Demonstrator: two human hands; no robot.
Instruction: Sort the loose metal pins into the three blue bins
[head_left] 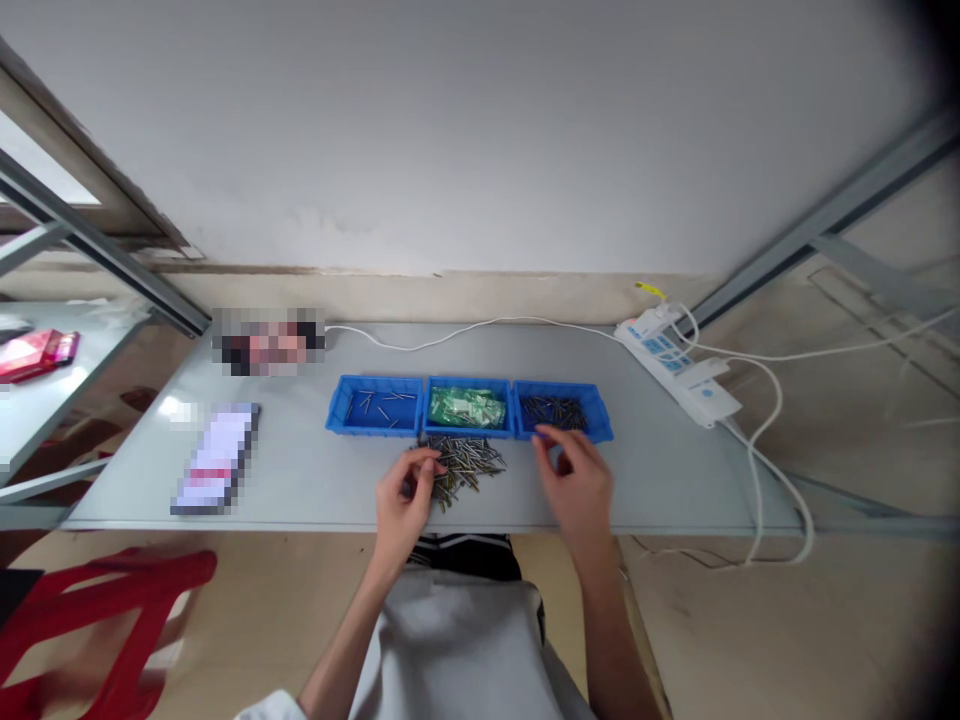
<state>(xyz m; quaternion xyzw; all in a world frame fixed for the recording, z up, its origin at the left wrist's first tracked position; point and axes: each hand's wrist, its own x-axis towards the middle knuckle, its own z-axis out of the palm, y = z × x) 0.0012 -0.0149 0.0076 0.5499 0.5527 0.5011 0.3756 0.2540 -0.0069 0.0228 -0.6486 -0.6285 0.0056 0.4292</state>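
A loose pile of thin metal pins [469, 462], some silvery and some brassy, lies on the grey table. At the pile's left edge is my left hand [403, 492], thumb and fingertips pressed together; whatever they pinch is too small to name. My right hand [576, 488] hovers by the front of the right blue bin [602, 408], its fingers curled in a pinch with their contents hidden. Dark thin metal pieces [553, 412] fill that bin. Green-tinted small packets [466, 408] sit in the middle blue bin [431, 425]. A few scattered pins [384, 413] lie in the left blue bin [335, 410].
A white power strip [675, 370] with cables rests at the table's right. To the left lie a phone-like object [217, 455] and a blurred-out item [268, 342], from which a white cable [450, 332] runs along the back. A red stool [127, 610] stands below left.
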